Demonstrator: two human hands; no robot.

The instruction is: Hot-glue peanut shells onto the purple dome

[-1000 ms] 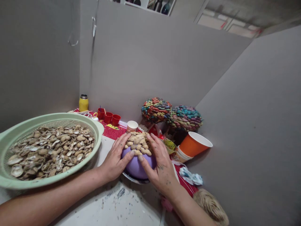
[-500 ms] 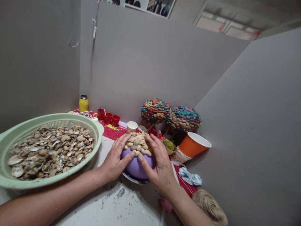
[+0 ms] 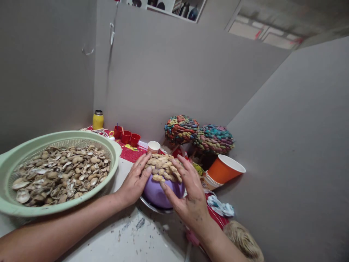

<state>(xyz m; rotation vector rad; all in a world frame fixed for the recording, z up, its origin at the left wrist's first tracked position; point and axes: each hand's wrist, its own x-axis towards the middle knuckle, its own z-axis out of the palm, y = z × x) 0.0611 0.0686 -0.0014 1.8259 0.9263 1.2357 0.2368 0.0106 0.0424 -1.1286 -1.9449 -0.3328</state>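
A rounded purple form (image 3: 160, 194), smooth like a balloon, has peanut shells (image 3: 163, 165) packed over its top and far side. It rests in a shallow dish with a metal-looking rim (image 3: 155, 209). My left hand (image 3: 133, 182) lies along its left side, fingers stretched and touching the outer shells, thumb tip near a front shell. On the right side, my right hand (image 3: 191, 193) is spread, fingertips over the shells and thumb apart from the fingers in front of the purple surface. Neither hand is wrapped round anything. The far side is hidden.
A green colander (image 3: 114, 171) of loose peanut shells stands left. Behind are red cups (image 3: 125, 137), a yellow bottle (image 3: 98, 120), a paper cup (image 3: 154, 146) and two colourful shell-covered balls (image 3: 214, 139). An orange paper bucket (image 3: 225, 170) and a stained cloth (image 3: 220, 205) lie right.
My right hand has shifted slightly right and its thumb has opened away from the left thumb. The left thumb has drawn back up and left. The purple form appears slightly farther right.
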